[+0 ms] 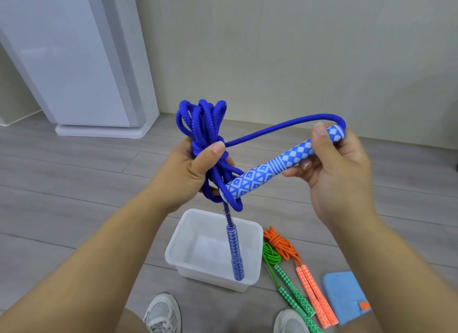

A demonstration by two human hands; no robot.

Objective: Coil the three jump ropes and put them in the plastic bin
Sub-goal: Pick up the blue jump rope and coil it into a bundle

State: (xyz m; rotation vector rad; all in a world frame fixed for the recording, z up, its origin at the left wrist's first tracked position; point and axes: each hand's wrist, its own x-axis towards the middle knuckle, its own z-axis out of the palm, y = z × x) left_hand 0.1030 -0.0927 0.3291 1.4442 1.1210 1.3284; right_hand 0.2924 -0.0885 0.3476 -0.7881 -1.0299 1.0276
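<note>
My left hand (190, 169) grips the bundled loops of the blue jump rope (203, 119), thumb pressed over the coil. My right hand (337, 166) holds one blue-and-white patterned handle (272, 169), its lower end poked through the bottom loops. A free strand runs from the coil to that handle's top. The second blue handle (235, 253) hangs down over the white plastic bin (257, 236), which stands on the floor below. The orange jump rope (280, 243) and the green jump rope (271, 255) lie on the floor right of the bin, handles toward me.
A blue cloth (344, 295) lies at the right of the ropes. My two grey shoes (161, 313) stand just before the bin. A white appliance (81, 59) stands at the back left against the wall. Grey wood-look floor lies all around.
</note>
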